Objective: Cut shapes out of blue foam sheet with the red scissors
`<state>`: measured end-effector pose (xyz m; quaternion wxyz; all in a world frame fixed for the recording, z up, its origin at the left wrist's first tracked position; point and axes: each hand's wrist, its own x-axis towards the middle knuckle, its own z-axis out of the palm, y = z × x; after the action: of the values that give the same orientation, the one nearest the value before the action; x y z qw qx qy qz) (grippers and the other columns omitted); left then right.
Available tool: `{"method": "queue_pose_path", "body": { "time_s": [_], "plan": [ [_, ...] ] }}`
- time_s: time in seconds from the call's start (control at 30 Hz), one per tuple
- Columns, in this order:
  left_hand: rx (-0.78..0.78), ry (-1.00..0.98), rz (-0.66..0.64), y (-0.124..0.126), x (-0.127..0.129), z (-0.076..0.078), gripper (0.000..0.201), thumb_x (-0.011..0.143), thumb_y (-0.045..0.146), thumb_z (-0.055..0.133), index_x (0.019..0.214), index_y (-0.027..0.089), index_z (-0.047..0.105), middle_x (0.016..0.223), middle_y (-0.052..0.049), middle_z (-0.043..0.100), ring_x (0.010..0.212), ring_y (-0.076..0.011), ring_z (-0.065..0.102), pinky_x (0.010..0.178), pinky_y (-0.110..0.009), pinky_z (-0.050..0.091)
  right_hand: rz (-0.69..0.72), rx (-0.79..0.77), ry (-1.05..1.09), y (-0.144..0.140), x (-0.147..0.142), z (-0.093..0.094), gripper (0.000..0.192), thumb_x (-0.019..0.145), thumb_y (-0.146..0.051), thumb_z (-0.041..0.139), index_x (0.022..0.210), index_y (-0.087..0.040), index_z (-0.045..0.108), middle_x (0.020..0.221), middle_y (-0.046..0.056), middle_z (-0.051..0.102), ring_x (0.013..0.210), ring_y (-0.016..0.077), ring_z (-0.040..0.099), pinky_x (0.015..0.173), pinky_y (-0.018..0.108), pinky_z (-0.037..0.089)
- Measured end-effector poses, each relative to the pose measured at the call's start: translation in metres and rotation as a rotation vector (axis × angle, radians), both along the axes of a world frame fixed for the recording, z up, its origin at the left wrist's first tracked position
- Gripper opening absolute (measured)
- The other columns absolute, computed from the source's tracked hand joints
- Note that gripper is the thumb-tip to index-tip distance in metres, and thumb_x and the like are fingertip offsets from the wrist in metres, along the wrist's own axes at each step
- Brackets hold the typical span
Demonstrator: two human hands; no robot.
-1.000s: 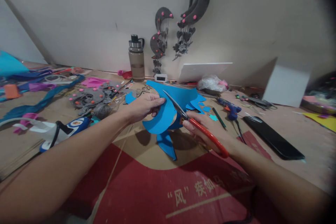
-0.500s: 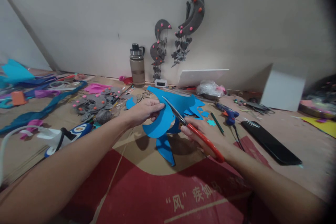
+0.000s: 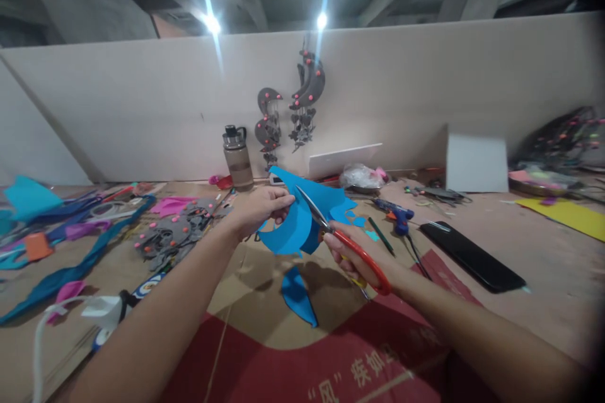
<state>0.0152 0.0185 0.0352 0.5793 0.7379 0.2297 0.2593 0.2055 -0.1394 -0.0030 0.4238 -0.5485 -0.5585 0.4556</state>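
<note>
My left hand [image 3: 270,204] pinches the left edge of a blue felt-like sheet [image 3: 288,233] between thumb and fingers, above the table. A curved crescent shape hangs at the sheet's lower left. In my right hand [image 3: 352,252] is a pair of scissors with red handles [image 3: 362,253]. Their blades lie across the sheet, pointing up and left, with the tip close to my left fingers. Below, a loose blue leaf-shaped piece [image 3: 299,296] rests on the cardboard [image 3: 255,327]. Whether the blades are fully closed is hard to make out.
A water bottle [image 3: 237,160] stands by the white board. Grey moon ornaments [image 3: 309,85] hang there. On the right are a glue gun [image 3: 399,219], a dark pencil [image 3: 380,236] and a black phone [image 3: 472,257]. Felt scraps and a white plug [image 3: 101,308] lie to the left.
The view has tilted up, bringing ceiling lights into sight. Both hands still hold the sheet and the scissors; the blade tips remain near my left fingers.
</note>
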Motion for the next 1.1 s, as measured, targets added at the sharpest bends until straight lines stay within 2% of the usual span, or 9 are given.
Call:
{"method": "queue_pose_path", "body": {
  "time_s": [0.2, 0.3, 0.47, 0.67, 0.87, 1.1],
  "plan": [
    [0.045, 0.043, -0.045, 0.011, 0.005, 0.027, 0.047, 0.076, 0.056, 0.078, 0.068, 0.015, 0.055, 0.061, 0.002, 0.052, 0.054, -0.0082, 0.046, 0.054, -0.023, 0.038, -0.019, 0.041, 0.060, 0.004, -0.001, 0.013, 0.042, 0.087, -0.056, 0.068, 0.081, -0.023, 0.041, 0.061, -0.008, 0.041, 0.044, 0.0062, 0.037, 0.038, 0.018, 0.031],
    [0.087, 0.041, -0.037, 0.013, 0.006, 0.033, 0.047, 0.077, 0.056, 0.076, 0.069, 0.015, 0.056, 0.062, 0.001, 0.053, 0.056, -0.0091, 0.049, 0.056, -0.023, 0.039, -0.034, 0.056, 0.087, 0.005, -0.002, 0.018, 0.045, 0.086, -0.058, 0.067, 0.080, -0.024, 0.039, 0.057, -0.010, 0.038, 0.040, 0.0057, 0.032, 0.037, 0.019, 0.026],
    [0.096, 0.011, 0.016, 0.011, 0.006, 0.029, 0.045, 0.079, 0.054, 0.075, 0.067, 0.016, 0.054, 0.061, 0.002, 0.051, 0.056, -0.0096, 0.049, 0.057, -0.023, 0.038, -0.027, 0.059, 0.102, 0.009, -0.003, 0.018, 0.046, 0.087, -0.062, 0.065, 0.082, -0.024, 0.038, 0.059, -0.010, 0.039, 0.040, 0.0056, 0.032, 0.037, 0.020, 0.026],
    [0.067, -0.008, -0.011, 0.008, 0.004, 0.024, 0.044, 0.079, 0.055, 0.074, 0.068, 0.017, 0.054, 0.059, 0.003, 0.051, 0.054, -0.0092, 0.046, 0.054, -0.023, 0.035, 0.020, 0.100, 0.074, 0.014, -0.007, 0.018, 0.050, 0.086, -0.068, 0.062, 0.083, -0.024, 0.039, 0.060, -0.009, 0.041, 0.044, 0.0067, 0.037, 0.041, 0.020, 0.032],
    [0.041, -0.042, 0.005, 0.011, 0.001, 0.025, 0.046, 0.076, 0.053, 0.076, 0.064, 0.017, 0.049, 0.058, 0.004, 0.048, 0.053, -0.0085, 0.044, 0.053, -0.023, 0.033, 0.025, 0.089, 0.098, 0.016, -0.013, 0.020, 0.054, 0.083, -0.073, 0.062, 0.083, -0.024, 0.039, 0.061, -0.009, 0.043, 0.044, 0.0066, 0.038, 0.041, 0.020, 0.033],
    [0.042, -0.043, 0.029, 0.010, -0.002, 0.027, 0.040, 0.077, 0.050, 0.075, 0.070, 0.016, 0.056, 0.060, 0.003, 0.050, 0.054, -0.0086, 0.046, 0.054, -0.023, 0.035, 0.097, 0.136, 0.063, 0.023, -0.011, 0.022, 0.053, 0.088, -0.074, 0.055, 0.083, -0.024, 0.040, 0.061, -0.007, 0.044, 0.047, 0.0085, 0.040, 0.044, 0.021, 0.035]
  ]
}}
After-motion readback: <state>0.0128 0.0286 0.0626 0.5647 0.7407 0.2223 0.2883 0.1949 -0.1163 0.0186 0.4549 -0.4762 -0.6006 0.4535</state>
